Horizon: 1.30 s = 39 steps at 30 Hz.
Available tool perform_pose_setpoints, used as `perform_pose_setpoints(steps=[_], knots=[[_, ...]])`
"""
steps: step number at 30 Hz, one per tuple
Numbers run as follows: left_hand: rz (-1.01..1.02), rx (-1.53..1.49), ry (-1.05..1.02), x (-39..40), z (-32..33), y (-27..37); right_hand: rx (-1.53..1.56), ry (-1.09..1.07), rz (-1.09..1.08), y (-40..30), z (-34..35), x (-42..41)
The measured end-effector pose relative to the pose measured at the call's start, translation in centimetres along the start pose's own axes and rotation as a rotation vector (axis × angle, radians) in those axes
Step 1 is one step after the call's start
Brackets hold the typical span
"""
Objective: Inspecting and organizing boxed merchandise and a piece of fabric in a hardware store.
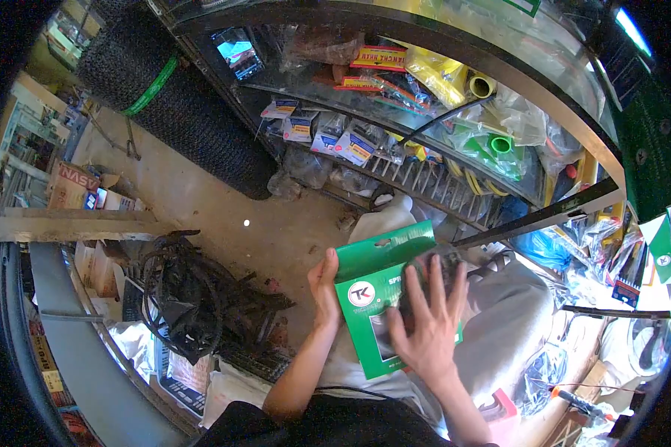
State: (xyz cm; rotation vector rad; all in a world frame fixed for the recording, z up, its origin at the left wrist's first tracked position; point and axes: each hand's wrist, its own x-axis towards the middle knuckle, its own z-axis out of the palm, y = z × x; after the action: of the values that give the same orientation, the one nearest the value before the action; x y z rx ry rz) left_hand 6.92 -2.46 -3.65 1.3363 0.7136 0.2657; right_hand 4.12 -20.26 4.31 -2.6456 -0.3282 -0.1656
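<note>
My left hand point(325, 290) grips the left edge of a green cardboard box point(355, 329) with a hanging tab and a window cut in its front. The box is tilted above my lap, and its front bears a round logo and writing. Across its right side lies my right hand point(430, 318), fingers spread over a dark, crumpled cloth point(452, 260). The cloth is blurred and partly hidden under the fingers, and it reaches past the box's upper right edge. Beneath the box are my light grey trousers point(497, 318).
A glass display case holds several small packs point(355, 146) and bagged goods ahead. At upper left stands a roll of black mesh point(184, 106) with a green band. A dark bundle of straps point(184, 296) and a wooden beam point(78, 228) are at left. A phone point(237, 53) shows a lit screen.
</note>
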Motion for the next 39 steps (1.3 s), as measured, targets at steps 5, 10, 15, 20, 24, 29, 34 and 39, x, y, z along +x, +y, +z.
perform_pose_setpoints(steps=[5, 10, 15, 20, 24, 29, 34, 39], knots=[[-0.084, -0.196, -0.170, 0.5, -1.1, -1.5, 0.169, -0.107, -0.094, -4.1, 1.8, -2.6], [-0.114, -0.141, -0.160, 1.7, -2.1, -2.7, 0.130, -0.158, -0.215, -4.8, 1.5, -5.2], [-0.139, -0.145, -0.056, 0.4, -0.5, -0.8, 0.084, -0.058, -0.092, 0.0, 0.0, -4.6], [0.056, -0.087, 0.049, -0.8, 0.9, -0.2, 0.060, -0.007, -0.063, 0.4, 0.6, -2.2], [-0.028, -0.112, -0.016, 0.0, -0.4, -0.6, 0.108, -0.045, -0.144, -1.8, 1.2, -3.0], [-0.069, -0.103, -0.045, 0.4, -1.0, -1.0, 0.150, -0.127, -0.305, -2.3, 0.9, -6.4], [-0.085, -0.080, -0.054, 0.2, -0.6, -0.5, 0.169, -0.157, -0.237, 1.3, -1.0, -6.7], [0.016, -0.180, -0.089, 0.1, -0.3, -0.8, 0.083, -0.087, -0.153, 3.8, -1.2, -4.3]])
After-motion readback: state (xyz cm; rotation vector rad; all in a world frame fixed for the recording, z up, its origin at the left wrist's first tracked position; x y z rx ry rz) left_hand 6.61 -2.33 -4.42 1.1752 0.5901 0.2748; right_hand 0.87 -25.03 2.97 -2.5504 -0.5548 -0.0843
